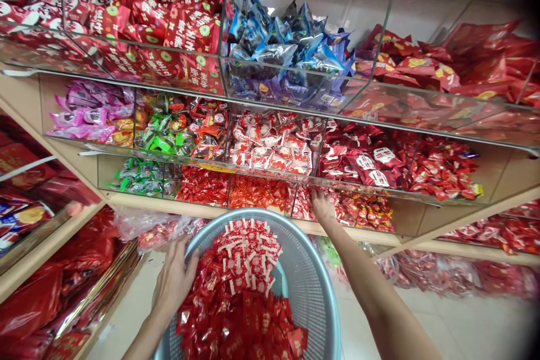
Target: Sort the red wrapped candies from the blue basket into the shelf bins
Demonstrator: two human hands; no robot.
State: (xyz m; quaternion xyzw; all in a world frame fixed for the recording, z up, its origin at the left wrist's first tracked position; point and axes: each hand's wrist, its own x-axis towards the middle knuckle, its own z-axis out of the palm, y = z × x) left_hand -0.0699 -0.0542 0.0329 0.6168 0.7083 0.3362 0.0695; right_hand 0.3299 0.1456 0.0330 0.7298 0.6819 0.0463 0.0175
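A grey-blue plastic basket [329, 292] stands in front of me, holding red-and-white wrapped candies [248, 253] on its far side and plain red packets [244, 326] nearer me. My left hand [175, 270] grips the basket's left rim, thumb on the inside. Over the basket's far edge, my right hand [324, 206] reaches into a bottom-shelf compartment of red-and-white candies [301, 202]. Its fingertips are down among the wrappers, and I cannot make out whether they hold any.
Clear dividers split the shelves [371, 236] into bins. Blue packets [287, 45] and large red bags [169, 22] fill the top tier; green candies [164, 138] and pink ones [90, 112] sit below. Plastic bags of candy [156, 230] lie beneath the lowest shelf.
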